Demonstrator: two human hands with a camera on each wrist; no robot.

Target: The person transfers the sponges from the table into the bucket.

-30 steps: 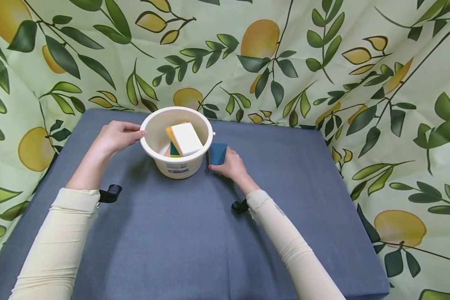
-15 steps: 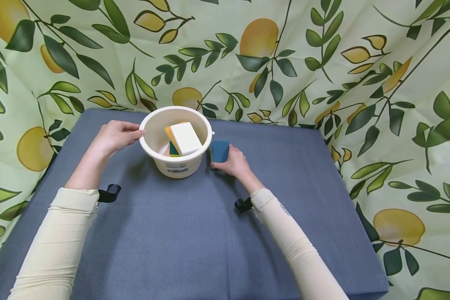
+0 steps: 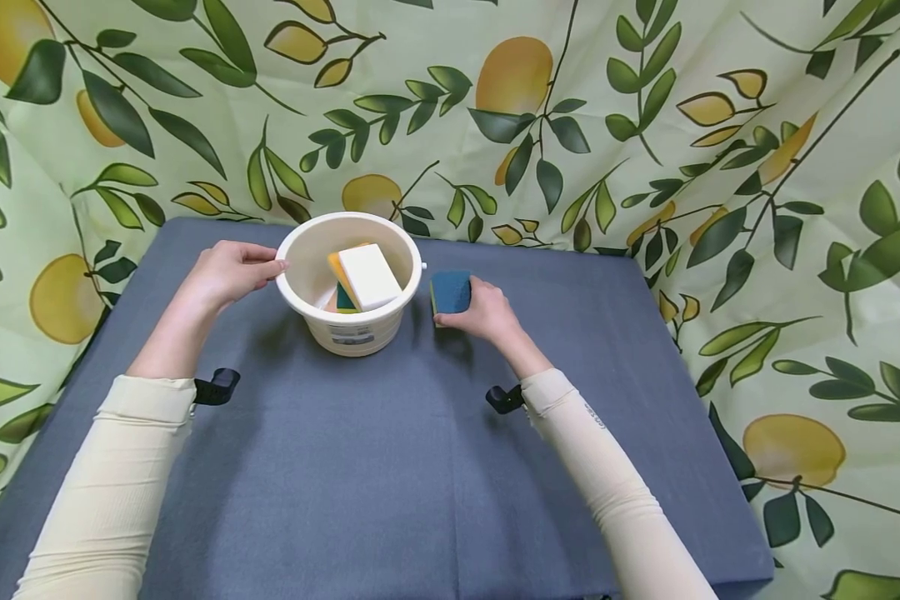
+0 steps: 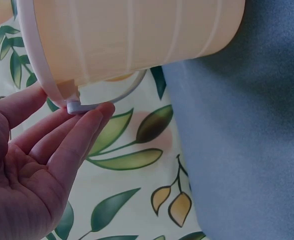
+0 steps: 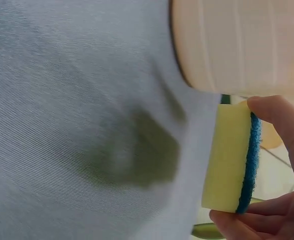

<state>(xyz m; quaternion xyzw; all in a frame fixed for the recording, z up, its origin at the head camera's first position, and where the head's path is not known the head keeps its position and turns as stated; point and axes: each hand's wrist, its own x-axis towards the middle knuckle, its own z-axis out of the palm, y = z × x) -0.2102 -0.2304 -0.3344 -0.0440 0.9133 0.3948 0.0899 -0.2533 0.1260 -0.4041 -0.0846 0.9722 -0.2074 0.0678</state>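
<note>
A cream plastic bucket (image 3: 352, 330) stands upright on the blue-covered table. My left hand (image 3: 228, 271) pinches its rim on the left side, and in the left wrist view the fingertips touch the grey handle (image 4: 82, 107) below the rim. Inside the bucket a white sponge (image 3: 370, 277) leans on an orange one (image 3: 337, 268), with a dark green piece (image 3: 343, 300) partly hidden below. To the right of the bucket, my right hand (image 3: 487, 312) grips a yellow sponge (image 5: 224, 157) with a blue scouring side by two opposite edges. That sponge hangs above the table, apart from the bucket.
The blue cloth-covered table (image 3: 345, 475) reaches back to a curtain (image 3: 450, 125) printed with lemons and leaves. Another stretch of that curtain runs along the right side. Black straps (image 3: 504, 400) sit at both wrists.
My right hand has moved the sponge to the right and a little farther back, widening its gap from the bucket. The left hand and the bucket stay in place.
</note>
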